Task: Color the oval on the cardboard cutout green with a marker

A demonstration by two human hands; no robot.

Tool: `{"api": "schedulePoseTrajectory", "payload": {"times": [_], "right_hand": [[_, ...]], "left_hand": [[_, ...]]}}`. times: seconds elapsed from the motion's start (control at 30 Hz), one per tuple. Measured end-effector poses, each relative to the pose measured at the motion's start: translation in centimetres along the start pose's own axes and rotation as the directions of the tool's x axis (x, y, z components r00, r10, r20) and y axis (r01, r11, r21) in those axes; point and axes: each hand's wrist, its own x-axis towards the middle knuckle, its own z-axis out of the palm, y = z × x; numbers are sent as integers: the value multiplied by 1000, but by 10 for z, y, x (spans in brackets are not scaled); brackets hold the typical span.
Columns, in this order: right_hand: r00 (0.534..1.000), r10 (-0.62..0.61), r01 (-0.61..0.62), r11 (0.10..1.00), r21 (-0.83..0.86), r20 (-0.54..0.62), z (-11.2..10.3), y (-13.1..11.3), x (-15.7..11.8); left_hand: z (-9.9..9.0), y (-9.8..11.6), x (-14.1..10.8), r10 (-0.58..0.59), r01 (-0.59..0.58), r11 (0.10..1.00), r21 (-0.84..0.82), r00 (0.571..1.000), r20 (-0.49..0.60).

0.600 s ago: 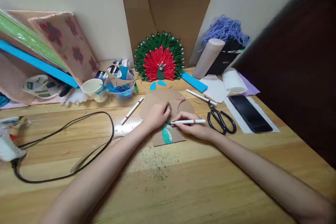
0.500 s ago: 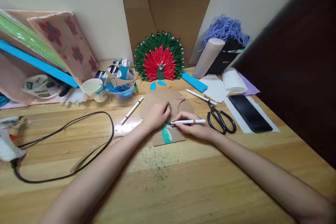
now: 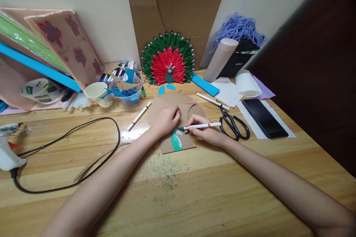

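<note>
In my right hand point(image 3: 207, 129) is a white marker point(image 3: 210, 125), pinched near its green tip. That tip is at the upper edge of a small white cutout point(image 3: 179, 142), partly coloured green. The cutout lies on a piece of brown cardboard point(image 3: 190, 143) flat on the table. My left hand point(image 3: 166, 119) rests on the same cardboard with its fingers curled, just above the cutout. Whatever is under those fingers is hidden.
Black-handled scissors point(image 3: 233, 124) and a phone point(image 3: 264, 118) lie to the right. A capped marker point(image 3: 139, 116) lies left. Behind stand a red and green peacock craft point(image 3: 169, 61), a paper cup point(image 3: 97, 94) and a plastic tub point(image 3: 130, 98). A glue gun point(image 3: 9, 152) trails its cord at left.
My right hand has drawn the marker's tip slightly up and off to the right, tilting its back end upward. My left hand stays in place on the cardboard.
</note>
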Motion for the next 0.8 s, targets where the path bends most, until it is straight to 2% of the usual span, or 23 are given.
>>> {"api": "schedulePoseTrajectory", "payload": {"times": [0.53, 0.8], "right_hand": [[1000, -3, 3, 1000, -25, 4, -1, -2, -1], [1000, 16, -17, 990, -141, -7, 1, -8, 0]], "left_hand": [[0, 0, 0, 2, -2, 1000, 5, 1000, -8], [1, 0, 0, -4, 4, 1000, 15, 1000, -4]]}}
